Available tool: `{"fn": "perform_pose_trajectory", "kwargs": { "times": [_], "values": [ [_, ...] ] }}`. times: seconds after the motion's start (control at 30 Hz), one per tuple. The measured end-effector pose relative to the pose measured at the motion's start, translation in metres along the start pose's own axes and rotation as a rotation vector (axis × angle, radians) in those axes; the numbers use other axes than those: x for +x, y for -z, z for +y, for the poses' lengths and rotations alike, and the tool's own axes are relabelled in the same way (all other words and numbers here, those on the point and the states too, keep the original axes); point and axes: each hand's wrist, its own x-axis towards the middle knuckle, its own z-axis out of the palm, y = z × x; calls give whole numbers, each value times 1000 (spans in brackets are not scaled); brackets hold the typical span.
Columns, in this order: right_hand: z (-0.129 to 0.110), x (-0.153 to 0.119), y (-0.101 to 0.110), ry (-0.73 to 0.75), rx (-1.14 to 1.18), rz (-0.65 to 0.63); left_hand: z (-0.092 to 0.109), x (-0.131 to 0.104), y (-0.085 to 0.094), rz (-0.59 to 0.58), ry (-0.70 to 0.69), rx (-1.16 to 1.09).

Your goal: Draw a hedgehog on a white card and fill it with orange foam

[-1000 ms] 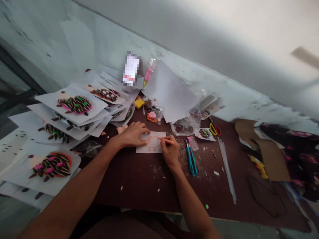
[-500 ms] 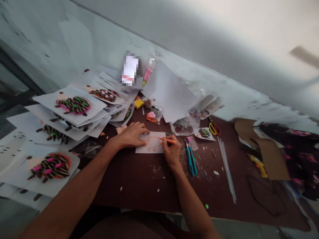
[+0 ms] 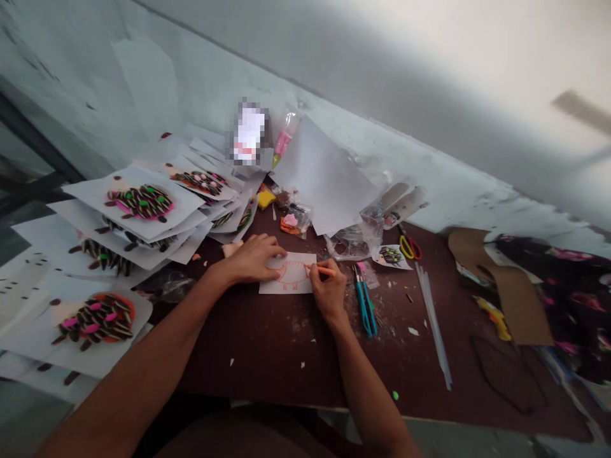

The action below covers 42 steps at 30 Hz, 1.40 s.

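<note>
A small white paper [image 3: 296,284] with an orange line drawing lies on the dark red table [image 3: 281,375]. My left hand [image 3: 255,259] rests flat over the paper's left edge, its fingers apart. An orange pen [image 3: 326,271] is gripped in my right hand [image 3: 328,286] at the paper's right side. The pen's tip is at the right part of the drawing. Just right of my right hand lie teal-handled scissors or cutters [image 3: 365,306].
Stacked papers with clay hedgehogs [image 3: 143,202] fill the left side. Behind the paper are yellow clay [image 3: 266,198], plastic bags and a large white sheet [image 3: 324,175]. To the right lie scissors [image 3: 411,247], glue sticks [image 3: 434,327] and a yellow glue gun [image 3: 495,317].
Both hands hold nearly the same places. The pen and my right hand have shifted very slightly at the drawing's right side.
</note>
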Motion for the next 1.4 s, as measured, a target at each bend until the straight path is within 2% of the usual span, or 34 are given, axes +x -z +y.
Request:
{"fn": "perform_pose_trajectory", "kwargs": {
  "times": [0.33, 0.57, 0.87, 1.4],
  "values": [
    [-6, -2, 1, 24, 19, -9, 0, -1, 0, 0, 0, 8],
    [-12, -8, -3, 78, 108, -131, -1, 0, -2, 8, -4, 12],
    [-7, -10, -10, 116, 134, -204, -1, 0, -2, 11, 4, -2],
    [-12, -11, -9, 106, 113, -178, -1, 0, -2, 10, -6, 15]
  ]
}}
